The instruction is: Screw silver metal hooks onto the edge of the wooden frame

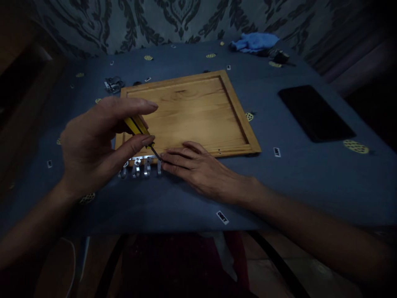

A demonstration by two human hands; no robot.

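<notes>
My left hand is closed around a screwdriver with a yellow and black handle, gripped between thumb and fingers. Its thin shaft slants down to the front edge of a framed wooden panel. Along that edge lies a metal hook rail with several shiny hooks hanging toward me. My right hand rests on the same edge, fingers stretched out, the fingertips touching beside the screwdriver's tip. Whatever lies under those fingertips is hidden. Two small dark holes show in the frame right of my right hand.
A few metal hooks lie behind the panel's left corner. On the right is a black phone. A blue cloth and a small dark item sit at the back, near the patterned wall. A blue patterned tablecloth covers the table.
</notes>
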